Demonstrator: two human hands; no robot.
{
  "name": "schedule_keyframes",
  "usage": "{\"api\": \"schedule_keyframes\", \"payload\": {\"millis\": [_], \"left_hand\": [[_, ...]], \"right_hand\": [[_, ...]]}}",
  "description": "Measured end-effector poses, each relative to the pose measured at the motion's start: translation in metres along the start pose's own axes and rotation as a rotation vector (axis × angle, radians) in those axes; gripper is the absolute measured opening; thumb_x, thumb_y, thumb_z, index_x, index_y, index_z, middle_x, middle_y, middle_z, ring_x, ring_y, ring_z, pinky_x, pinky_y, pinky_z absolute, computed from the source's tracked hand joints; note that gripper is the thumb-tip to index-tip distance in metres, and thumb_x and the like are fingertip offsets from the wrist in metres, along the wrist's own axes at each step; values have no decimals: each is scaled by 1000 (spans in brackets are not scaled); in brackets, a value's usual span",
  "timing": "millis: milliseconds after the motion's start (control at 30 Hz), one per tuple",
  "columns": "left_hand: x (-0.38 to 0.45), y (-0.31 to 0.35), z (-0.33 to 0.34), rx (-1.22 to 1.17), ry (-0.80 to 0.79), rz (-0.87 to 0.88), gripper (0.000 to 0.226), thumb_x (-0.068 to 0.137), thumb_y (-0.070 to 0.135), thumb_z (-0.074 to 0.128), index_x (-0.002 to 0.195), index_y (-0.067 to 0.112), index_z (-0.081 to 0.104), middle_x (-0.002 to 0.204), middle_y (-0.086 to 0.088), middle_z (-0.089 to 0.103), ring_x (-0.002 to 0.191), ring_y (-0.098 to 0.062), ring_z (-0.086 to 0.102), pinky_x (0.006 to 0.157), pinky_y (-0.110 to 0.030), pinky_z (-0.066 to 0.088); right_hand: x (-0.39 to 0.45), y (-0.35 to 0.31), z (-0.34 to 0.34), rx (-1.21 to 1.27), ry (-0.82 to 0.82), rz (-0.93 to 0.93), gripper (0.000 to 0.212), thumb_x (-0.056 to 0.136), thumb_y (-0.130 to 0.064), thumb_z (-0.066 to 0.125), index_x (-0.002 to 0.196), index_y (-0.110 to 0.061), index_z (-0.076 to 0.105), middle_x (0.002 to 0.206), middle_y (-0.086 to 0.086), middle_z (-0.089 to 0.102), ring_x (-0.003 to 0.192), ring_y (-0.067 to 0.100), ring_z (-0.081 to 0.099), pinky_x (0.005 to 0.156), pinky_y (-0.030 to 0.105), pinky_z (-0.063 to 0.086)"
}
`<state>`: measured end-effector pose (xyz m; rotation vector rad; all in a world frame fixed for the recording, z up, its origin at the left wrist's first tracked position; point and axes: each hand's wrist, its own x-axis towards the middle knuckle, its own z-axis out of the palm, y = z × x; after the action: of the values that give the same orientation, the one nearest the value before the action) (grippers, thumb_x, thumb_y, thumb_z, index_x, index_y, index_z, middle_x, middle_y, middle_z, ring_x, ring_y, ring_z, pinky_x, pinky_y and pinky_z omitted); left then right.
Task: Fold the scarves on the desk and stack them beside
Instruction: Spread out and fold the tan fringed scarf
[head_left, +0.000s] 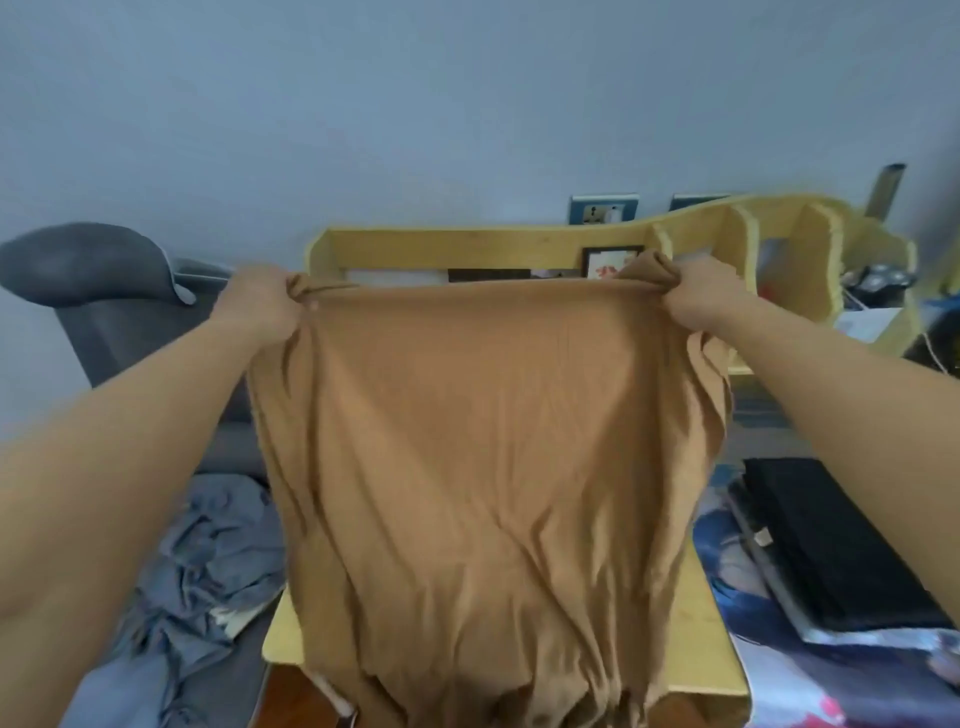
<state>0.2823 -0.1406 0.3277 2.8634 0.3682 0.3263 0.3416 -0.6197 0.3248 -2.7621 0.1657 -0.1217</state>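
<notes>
From the head camera, I hold a tan scarf (488, 457) up in front of me, stretched wide between both hands. My left hand (257, 304) grips the top left corner, fingers curled around a bunch of the cloth. My right hand (698, 293) grips the top right corner the same way, with a wad of fabric sticking up above my knuckles. The top edge runs nearly straight between my fists, and the rest of the scarf hangs down in loose wrinkles, covering most of the wooden desk (696, 623) below it. The bottom of the cloth runs out of the lower edge of the view, so I cannot tell whether it touches the desk.

Behind the scarf, the desk's back shelf (467, 247) shows above the top edge, with upright dividers to the right. On the left, a crumpled blue-grey cloth (208, 561) lies beside the desk, and a grey chair (98, 275) stands further back. On the right, something flat and black (831, 540) rests on a printed blue cover (727, 551). A plain pale wall (415, 104) fills the background.
</notes>
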Motion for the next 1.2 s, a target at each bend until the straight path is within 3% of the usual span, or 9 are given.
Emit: {"api": "schedule_keyframes", "payload": {"millis": [133, 300, 500, 633, 733, 867, 1000, 1133, 1200], "left_hand": [[5, 7, -3, 27, 248, 64, 29, 101, 29, 55, 75, 16, 55, 95, -18, 53, 78, -36, 54, 66, -40, 42], [0, 4, 10, 394, -27, 0, 19, 99, 23, 49, 95, 9, 61, 112, -20, 55, 102, -42, 57, 77, -47, 53], [-24, -9, 42, 272, -159, -301, 16, 96, 17, 49, 97, 3, 57, 97, -16, 56, 89, -36, 56, 73, -42, 45], [-31, -11, 67, -691, -232, -713, 36, 107, 8, 35, 138, 7, 51, 73, -11, 53, 61, -26, 54, 55, -37, 49], [-53, -15, 108, -1287, -236, -918, 47, 113, 18, 18, 159, 18, 26, 106, -23, 67, 87, -38, 70, 72, -58, 59], [-107, -25, 181, -1388, -342, -1101, 47, 113, 19, 16, 159, 13, 25, 145, -24, 52, 129, -42, 55, 93, -72, 46], [-129, -30, 212, -1425, -303, -1160, 53, 114, 20, 23, 163, 29, 6, 163, -15, 31, 134, -44, 51, 101, -74, 40], [-92, -42, 240, -1561, -207, -1194, 51, 112, 14, 22, 161, 28, 22, 155, -13, 44, 111, -40, 64, 71, -71, 52], [-52, -35, 246, -1593, -162, -1149, 48, 112, 13, 19, 156, 22, 34, 151, -12, 49, 116, -35, 63, 86, -72, 49]], "right_hand": [[-5, -6, 4, -104, 170, 70, 28, 95, -11, 48, 118, -2, 60, 116, 22, 62, 106, 43, 62, 79, 43, 50], [-6, 9, 7, -437, 165, 29, 28, 97, -9, 46, 120, -4, 61, 121, 18, 59, 115, 38, 55, 83, 41, 48], [-19, 54, 23, -544, -90, 192, 31, 95, -8, 48, 123, -7, 59, 119, 13, 57, 115, 34, 55, 90, 39, 48], [-20, 69, 42, 102, -253, 500, 15, 99, -3, 39, 107, 9, 38, 95, 24, 61, 85, 36, 66, 84, 44, 58], [-23, 92, 93, 802, -341, 724, 38, 104, -3, 26, 112, 9, 61, 75, 21, 73, 57, 29, 72, 55, 42, 63], [-54, 133, 179, 1164, -280, 939, 30, 106, -7, 39, 125, -5, 62, 107, 18, 70, 96, 33, 70, 63, 48, 60], [-80, 144, 214, 1179, -235, 971, 34, 106, -9, 37, 120, -11, 68, 76, 8, 58, 67, 22, 48, 85, 46, 55], [-62, 133, 234, 1227, -125, 894, 41, 105, -10, 30, 121, -8, 68, 85, 9, 65, 61, 20, 52, 61, 32, 47], [-39, 119, 238, 1242, -101, 836, 40, 105, -12, 31, 122, -11, 68, 94, 10, 67, 66, 20, 57, 58, 31, 48]]}}
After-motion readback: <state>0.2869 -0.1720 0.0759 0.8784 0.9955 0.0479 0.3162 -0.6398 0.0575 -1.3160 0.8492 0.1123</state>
